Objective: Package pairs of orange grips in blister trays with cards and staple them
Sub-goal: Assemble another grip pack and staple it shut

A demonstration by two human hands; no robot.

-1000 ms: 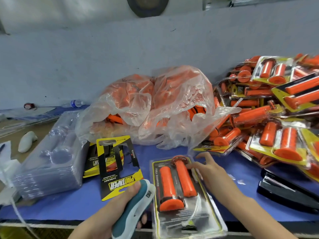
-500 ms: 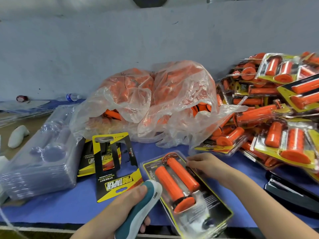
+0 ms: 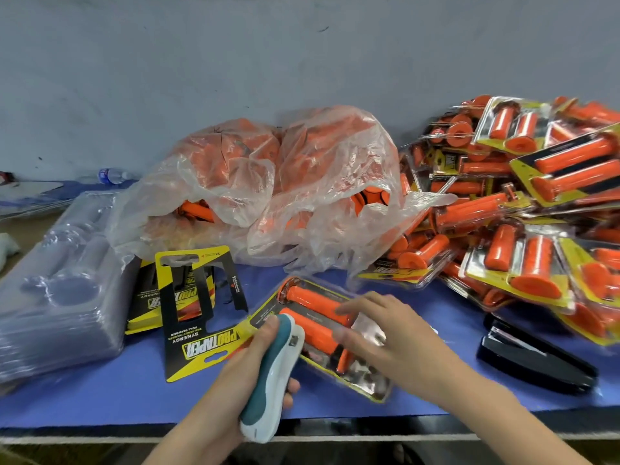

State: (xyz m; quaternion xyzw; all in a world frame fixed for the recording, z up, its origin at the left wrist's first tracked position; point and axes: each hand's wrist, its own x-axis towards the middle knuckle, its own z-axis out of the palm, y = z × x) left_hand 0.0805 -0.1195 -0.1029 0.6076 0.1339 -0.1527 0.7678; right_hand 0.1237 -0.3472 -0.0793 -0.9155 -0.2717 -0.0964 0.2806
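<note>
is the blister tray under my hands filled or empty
Filled: two orange grips lie side by side inside the clear blister tray, both seated along its length, with no empty slot showing.

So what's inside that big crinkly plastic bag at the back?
Loose orange grips show through the clear plastic bag and at its openings. How many there are, and anything beneath them, is hidden by the cloudy folds.

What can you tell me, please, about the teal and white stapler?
The teal and white plastic handheld stapler has a teal top, a white underside and a small metal part near its nose. The left hand grips it, thumb on top, fingers curled beneath. Its nose overlaps the edge of the clear blister pack of orange grips.
</note>
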